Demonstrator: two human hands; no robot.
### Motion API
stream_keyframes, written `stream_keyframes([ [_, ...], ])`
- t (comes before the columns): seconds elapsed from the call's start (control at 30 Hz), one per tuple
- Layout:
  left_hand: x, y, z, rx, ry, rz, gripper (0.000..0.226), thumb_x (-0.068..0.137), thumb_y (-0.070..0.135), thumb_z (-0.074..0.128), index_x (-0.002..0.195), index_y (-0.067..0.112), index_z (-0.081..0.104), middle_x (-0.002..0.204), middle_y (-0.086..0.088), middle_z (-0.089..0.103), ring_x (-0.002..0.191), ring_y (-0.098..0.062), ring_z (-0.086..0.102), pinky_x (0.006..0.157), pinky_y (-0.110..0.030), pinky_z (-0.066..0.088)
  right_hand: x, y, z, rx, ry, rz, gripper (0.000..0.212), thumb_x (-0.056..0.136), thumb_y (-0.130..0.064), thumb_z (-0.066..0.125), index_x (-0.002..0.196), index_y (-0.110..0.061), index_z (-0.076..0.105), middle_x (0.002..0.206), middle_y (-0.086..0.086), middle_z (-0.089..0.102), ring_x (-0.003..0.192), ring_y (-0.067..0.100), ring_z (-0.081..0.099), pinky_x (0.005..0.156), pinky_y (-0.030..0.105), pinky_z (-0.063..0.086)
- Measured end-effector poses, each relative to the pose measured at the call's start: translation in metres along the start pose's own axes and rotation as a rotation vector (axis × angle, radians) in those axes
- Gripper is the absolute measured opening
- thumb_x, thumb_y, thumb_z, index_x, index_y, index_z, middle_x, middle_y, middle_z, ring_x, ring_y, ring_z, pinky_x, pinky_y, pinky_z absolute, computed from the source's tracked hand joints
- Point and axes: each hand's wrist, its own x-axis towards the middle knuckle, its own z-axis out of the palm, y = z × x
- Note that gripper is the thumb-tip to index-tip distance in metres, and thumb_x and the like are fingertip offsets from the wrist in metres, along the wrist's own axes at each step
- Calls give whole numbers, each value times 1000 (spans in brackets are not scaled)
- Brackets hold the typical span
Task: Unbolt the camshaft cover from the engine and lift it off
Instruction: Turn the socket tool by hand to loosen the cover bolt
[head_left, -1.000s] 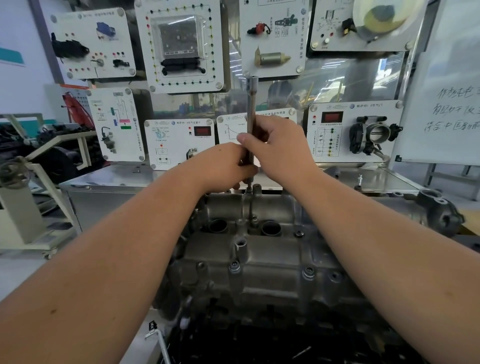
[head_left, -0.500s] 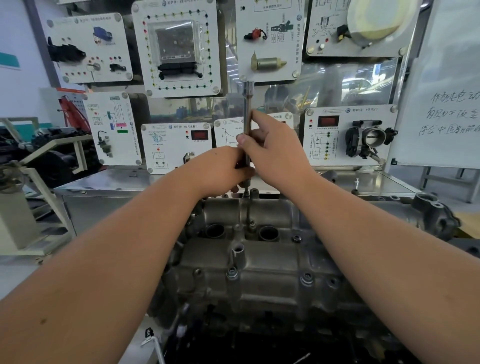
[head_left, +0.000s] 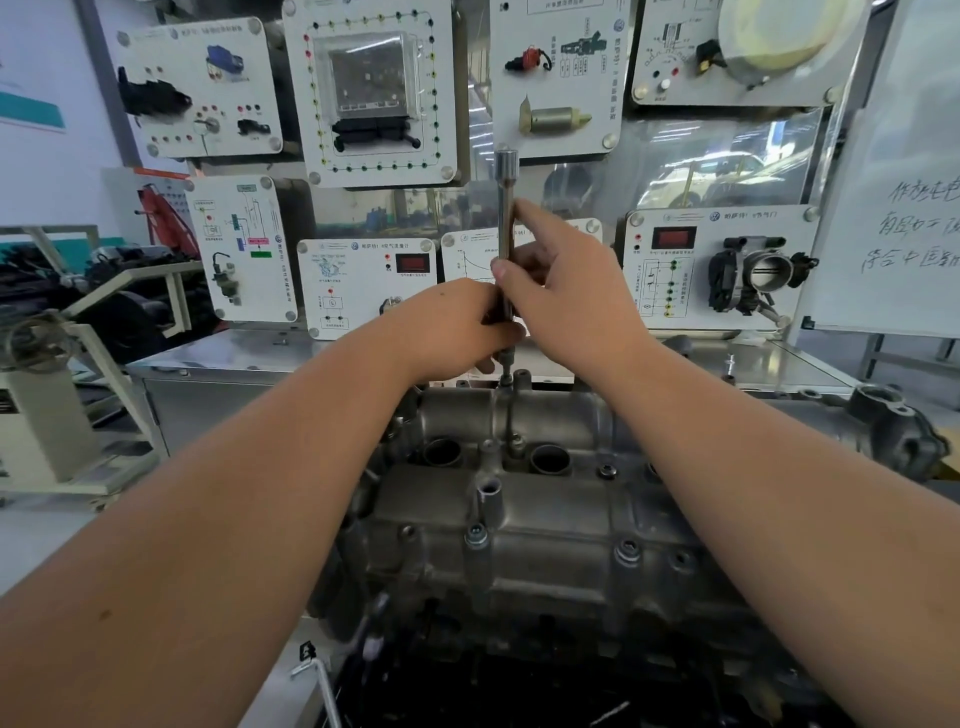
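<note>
Grey camshaft cover (head_left: 519, 509) on engine, bolts (head_left: 627, 552) seated

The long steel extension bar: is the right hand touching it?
Touching. The head view shows the right hand with its thumb and fingers pressed against the long steel extension bar.

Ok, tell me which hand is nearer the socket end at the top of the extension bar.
Right. The right hand pinches the extension bar around mid-shaft, its index finger reaching up toward the socket end. The left hand grips lower down, near the bolt on the camshaft cover.
</note>
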Motion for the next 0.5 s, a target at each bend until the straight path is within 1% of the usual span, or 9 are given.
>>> stream_keyframes([
  [0.07, 0, 1, 0, -2, 13, -5, 18, 103, 30, 56, 114, 20, 67, 94, 6, 74, 69, -5, 72, 74, -30, 58, -1, -1, 2, -29, 40, -2, 43, 94, -31, 67, 135, -21, 59, 97, -4, 71, 91, 14, 65, 84, 29, 52],
  [0.13, 1, 1, 0, 25, 22, -9, 19, 102, 33, 57, 107, 19, 68, 89, 5, 74, 67, -6, 72, 75, -34, 60, 0, -2, 3, -72, 88, -26, 23, 92, -28, 68, 110, -15, 67, 87, 0, 69, 82, 16, 62, 76, 30, 50],
  [0.17, 1, 2, 0, 34, 17, -8, 19, 102, 33, 56, 105, 19, 69, 90, 4, 74, 67, -6, 72, 76, -38, 60, 1, -2, 3, -79, 105, -31, 16, 92, -25, 68, 99, -11, 65, 82, 3, 67, 79, 19, 61, 73, 32, 49],
  [0.23, 2, 2, 1, 16, -4, -7, 20, 102, 30, 55, 110, 17, 68, 95, 2, 74, 75, -11, 74, 81, -44, 61, 2, -2, 3, -61, 94, -13, 14, 93, -20, 65, 91, -6, 62, 79, 8, 66, 77, 24, 60, 71, 35, 49],
  [0.3, 1, 1, 0, -7, -22, -18, 22, 103, 26, 55, 117, 13, 67, 102, 1, 74, 81, -13, 74, 85, -46, 60, 4, -1, 2, -28, 51, -10, 12, 95, -17, 61, 95, -5, 61, 79, 8, 65, 77, 25, 59, 70, 37, 49],
  [0.33, 1, 0, 0, -17, -26, -25, 22, 104, 24, 55, 118, 12, 67, 104, 1, 75, 79, -10, 74, 86, -46, 60, 4, -1, 1, -20, 28, -17, 12, 97, -17, 60, 103, -7, 62, 78, 6, 64, 75, 24, 58, 69, 35, 48],
  [0.4, 1, 0, -1, -15, -33, -30, 23, 104, 25, 55, 120, 13, 66, 106, 3, 75, 74, -5, 74, 86, -43, 59, 2, -2, 1, 5, 1, -7, 33, 99, -18, 58, 132, -13, 57, 74, 3, 62, 73, 19, 57, 68, 31, 46],
  [0.43, 1, -1, -1, -3, -33, -25, 23, 104, 26, 55, 121, 14, 66, 105, 4, 75, 73, -4, 74, 85, -39, 59, 1, -2, 1, 16, 0, 4, 41, 100, -20, 57, 141, -15, 52, 74, 2, 63, 74, 18, 58, 69, 29, 46],
  [0.5, 1, 0, 0, 18, -22, -13, 19, 104, 28, 55, 116, 19, 66, 98, 9, 74, 71, -1, 72, 76, -25, 58, -1, -2, 2, 4, 19, 6, 41, 99, -25, 60, 138, -14, 54, 82, 0, 67, 80, 17, 61, 74, 28, 47],
])
